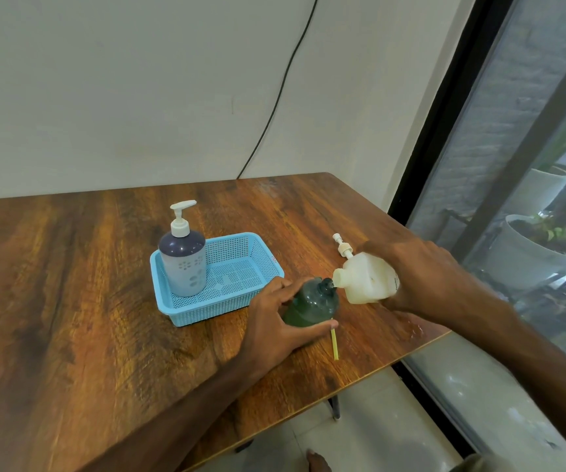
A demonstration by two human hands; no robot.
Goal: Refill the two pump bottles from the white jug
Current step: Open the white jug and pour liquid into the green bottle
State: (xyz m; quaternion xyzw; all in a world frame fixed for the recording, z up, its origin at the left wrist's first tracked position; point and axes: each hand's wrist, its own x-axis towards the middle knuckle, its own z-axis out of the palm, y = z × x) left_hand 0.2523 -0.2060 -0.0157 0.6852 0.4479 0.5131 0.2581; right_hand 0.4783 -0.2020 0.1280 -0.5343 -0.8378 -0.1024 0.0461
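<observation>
White jug (366, 280) tipped in right hand (424, 277), spout at green bottle (312, 306) gripped by left hand (275, 321).

A plain domestic room is suggested: a wood-grain table (104, 301) is set against a bare painted wall (138, 80) in the upper left, pale floor tiles (394, 420) are seen lower right, and potted plants (533, 247) are glimpsed through the glass door (513, 165) at right.
</observation>
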